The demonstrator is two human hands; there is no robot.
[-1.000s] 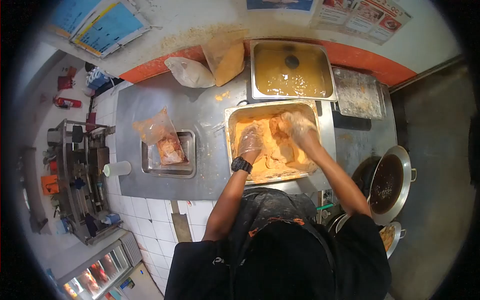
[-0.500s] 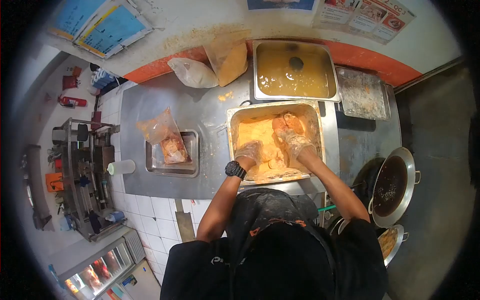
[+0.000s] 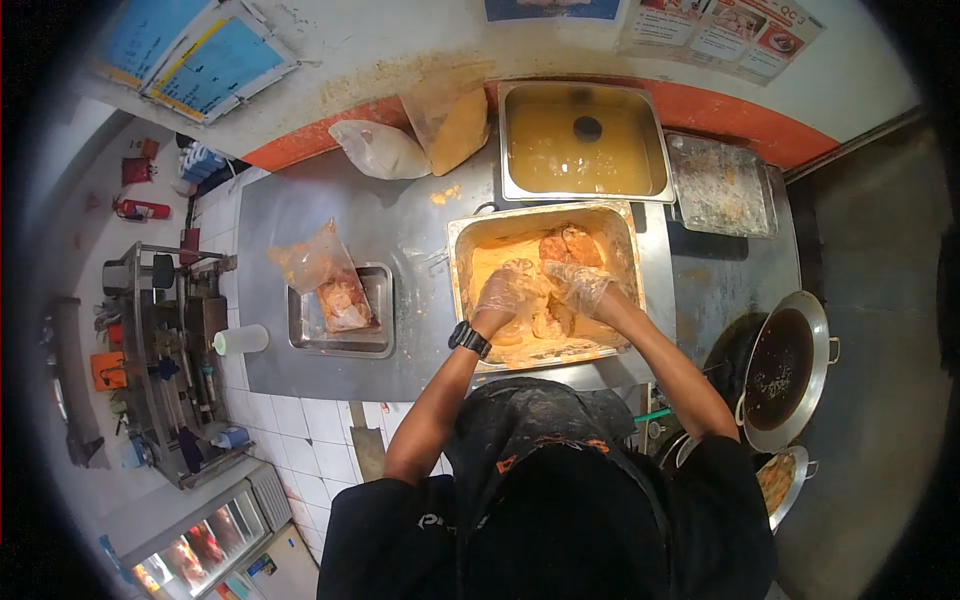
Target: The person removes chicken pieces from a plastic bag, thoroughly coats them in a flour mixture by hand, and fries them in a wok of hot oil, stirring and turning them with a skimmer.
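A deep steel pan (image 3: pixel 459 300) holds orange-yellow breading flour (image 3: pixel 490 258) and several chicken pieces. Both my hands wear clear plastic gloves and are down in the pan. My left hand (image 3: pixel 508 292), with a black watch on its wrist, has its fingers curled at a flour-coated chicken piece (image 3: pixel 545 318) in the middle. My right hand (image 3: pixel 583 287) closes on the same coated chicken from the other side. Its fingertips are partly hidden in the flour. Behind my right hand lies a redder chicken piece (image 3: pixel 572 246).
Behind the pan stands a steel pan of yellowish liquid (image 3: pixel 590 150). At left, a small tray (image 3: pixel 345 351) holds a bag of raw chicken (image 3: pixel 345 300). Flour bags (image 3: pixel 458 132) lean on the wall. A wok of dark oil (image 3: pixel 780 372) stands at right, a bottle (image 3: pixel 243 340) at the left edge.
My left hand has moved up and inward, towards the right hand. My right hand has drawn back slightly from the redder chicken piece, which now shows more.
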